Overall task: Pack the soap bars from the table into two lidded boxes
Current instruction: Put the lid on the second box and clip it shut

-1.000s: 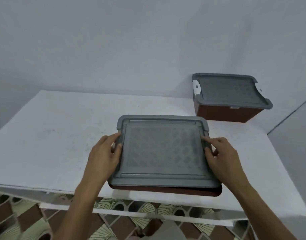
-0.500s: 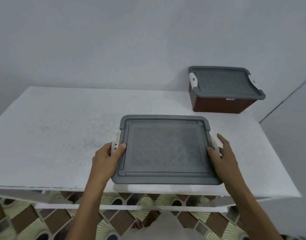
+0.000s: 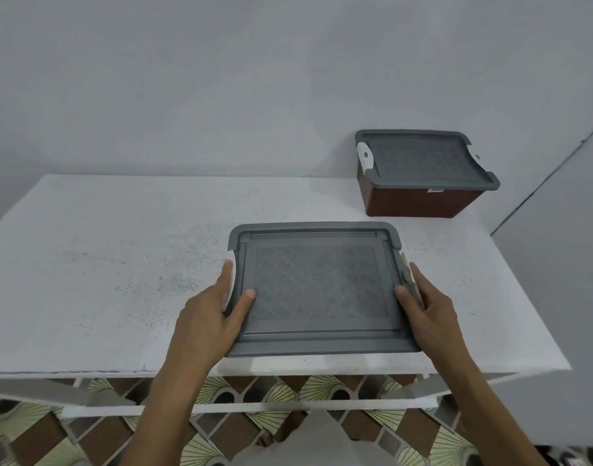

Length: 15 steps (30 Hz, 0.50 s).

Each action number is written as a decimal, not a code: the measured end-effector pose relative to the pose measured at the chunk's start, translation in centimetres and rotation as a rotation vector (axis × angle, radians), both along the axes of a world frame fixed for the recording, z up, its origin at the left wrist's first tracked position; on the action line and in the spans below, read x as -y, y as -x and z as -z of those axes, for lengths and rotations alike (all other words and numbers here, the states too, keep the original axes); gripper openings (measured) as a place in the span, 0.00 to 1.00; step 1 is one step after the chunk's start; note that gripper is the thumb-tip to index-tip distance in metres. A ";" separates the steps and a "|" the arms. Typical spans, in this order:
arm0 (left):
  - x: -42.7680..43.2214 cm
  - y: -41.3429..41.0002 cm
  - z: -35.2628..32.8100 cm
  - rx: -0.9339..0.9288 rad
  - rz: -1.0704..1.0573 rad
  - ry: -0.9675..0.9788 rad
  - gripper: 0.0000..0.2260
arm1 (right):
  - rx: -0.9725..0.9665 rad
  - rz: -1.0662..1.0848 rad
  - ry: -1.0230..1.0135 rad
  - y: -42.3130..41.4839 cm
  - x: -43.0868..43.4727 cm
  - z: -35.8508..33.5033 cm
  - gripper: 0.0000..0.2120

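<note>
At the front edge of the table sits the near box, shut, its top grey and diamond-patterned, the left hand and right hand each clamping one short side, thumb on top, while the far box, brown-walled, stands at the table's back right corner.

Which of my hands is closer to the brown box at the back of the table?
Right. The right hand holds the right edge of the near box, toward the back box; the left hand holds its left edge, farther off.
</note>
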<state>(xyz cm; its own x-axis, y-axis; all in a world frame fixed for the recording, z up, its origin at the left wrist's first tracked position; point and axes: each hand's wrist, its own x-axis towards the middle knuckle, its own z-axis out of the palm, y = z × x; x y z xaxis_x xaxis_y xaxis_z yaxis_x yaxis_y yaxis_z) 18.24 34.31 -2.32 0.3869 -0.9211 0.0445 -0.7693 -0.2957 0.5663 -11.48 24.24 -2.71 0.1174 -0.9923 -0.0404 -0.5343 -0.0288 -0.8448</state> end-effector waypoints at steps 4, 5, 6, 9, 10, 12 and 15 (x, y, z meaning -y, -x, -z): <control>0.3 -0.5 -0.2 0.086 0.027 -0.043 0.33 | -0.251 -0.141 0.042 -0.1 -0.2 -0.2 0.31; 0.4 -0.5 -0.3 0.127 0.040 -0.070 0.34 | -0.307 -0.155 0.037 -0.2 -0.1 -0.3 0.32; 0.5 -0.5 -0.4 0.178 0.055 -0.098 0.34 | -0.363 -0.166 0.034 -0.3 -0.1 -0.4 0.33; 0.8 -0.5 -0.7 0.332 0.089 -0.175 0.35 | -0.559 -0.183 0.046 -0.6 0.1 -0.7 0.36; 0.8 -0.6 -0.8 0.348 0.100 -0.195 0.35 | -0.613 -0.183 0.054 -0.7 0.1 -0.8 0.37; 0.7 -0.6 -0.5 0.273 0.120 -0.204 0.37 | -0.667 -0.175 0.054 -1.1 0.0 -1.0 0.36; 0.2 -0.1 0.3 -0.106 0.114 -0.163 0.38 | -0.643 -0.112 0.051 -2.1 -0.3 -0.9 0.34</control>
<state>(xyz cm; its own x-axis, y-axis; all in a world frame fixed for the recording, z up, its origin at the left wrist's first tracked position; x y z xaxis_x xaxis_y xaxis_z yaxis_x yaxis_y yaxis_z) 18.31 34.14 -2.61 0.2740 -0.9509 -0.1441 -0.7420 -0.3043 0.5974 -9.42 24.58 -1.81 0.1886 -0.9779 -0.0904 -0.9239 -0.1454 -0.3540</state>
